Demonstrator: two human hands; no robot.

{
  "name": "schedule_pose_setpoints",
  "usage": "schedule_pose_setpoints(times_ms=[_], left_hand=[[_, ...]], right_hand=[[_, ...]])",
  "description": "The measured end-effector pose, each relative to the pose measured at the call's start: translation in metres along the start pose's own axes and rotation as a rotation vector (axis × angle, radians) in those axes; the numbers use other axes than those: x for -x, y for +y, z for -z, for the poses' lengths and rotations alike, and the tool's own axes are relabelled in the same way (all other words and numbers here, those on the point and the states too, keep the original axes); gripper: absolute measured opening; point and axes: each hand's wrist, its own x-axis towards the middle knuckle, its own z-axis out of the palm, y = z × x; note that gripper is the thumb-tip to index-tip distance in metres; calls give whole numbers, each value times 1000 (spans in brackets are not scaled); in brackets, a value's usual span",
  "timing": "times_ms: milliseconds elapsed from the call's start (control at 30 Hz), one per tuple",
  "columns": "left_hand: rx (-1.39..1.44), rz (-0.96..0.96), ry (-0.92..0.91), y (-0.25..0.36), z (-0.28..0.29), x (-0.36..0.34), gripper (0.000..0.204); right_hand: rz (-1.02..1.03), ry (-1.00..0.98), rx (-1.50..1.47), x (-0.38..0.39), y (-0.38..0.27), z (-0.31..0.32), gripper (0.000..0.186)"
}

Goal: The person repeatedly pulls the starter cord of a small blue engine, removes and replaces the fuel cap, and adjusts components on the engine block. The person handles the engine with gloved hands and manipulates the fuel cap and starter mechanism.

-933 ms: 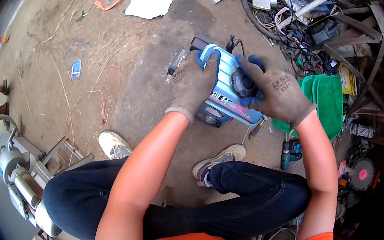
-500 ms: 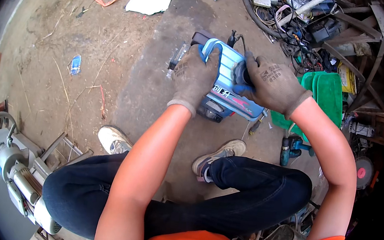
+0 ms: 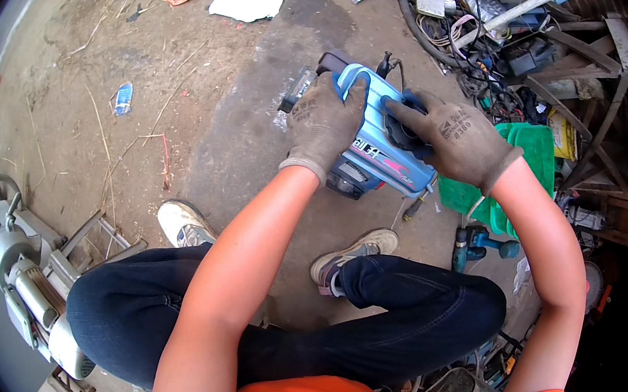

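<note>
In front of my feet stands a small machine like a portable generator, with a light blue tank [image 3: 389,166] on top and a dark front panel [image 3: 352,174] below. My left hand [image 3: 330,119], in a grey-brown glove with blue fingertips, grips the tank's left side. My right hand [image 3: 457,135], gloved alike, has its fingers curved over a round black cap [image 3: 405,134] on the tank top. The cap's right part is hidden under that hand.
A teal cordless drill [image 3: 474,247] and a screwdriver [image 3: 412,209] lie right of the machine. Beyond my right hand are green plastic containers [image 3: 535,158] and a heap of cables and wood [image 3: 524,49]. At lower left stands a grey power saw [image 3: 26,277].
My right hand has shifted slightly right and its fingers have moved round the cap. The cap lies flatter on the tank. My left hand keeps its place on the tank.
</note>
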Motion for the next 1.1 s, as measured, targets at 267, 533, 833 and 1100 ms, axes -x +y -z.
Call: schedule_pose_setpoints(times_ms=[267, 533, 833, 1100], left_hand=[[-54, 25, -23, 0, 2, -1, 59], [-53, 1, 20, -4, -2, -2, 60], [-65, 24, -15, -1, 1, -2, 61], [-50, 20, -4, -5, 0, -2, 61]], right_hand=[[-252, -65, -73, -8, -10, 2, 79], [-262, 16, -100, -6, -8, -2, 81], [-189, 132, -695, 8, 26, 4, 90], [167, 278, -70, 1, 18, -20, 81]])
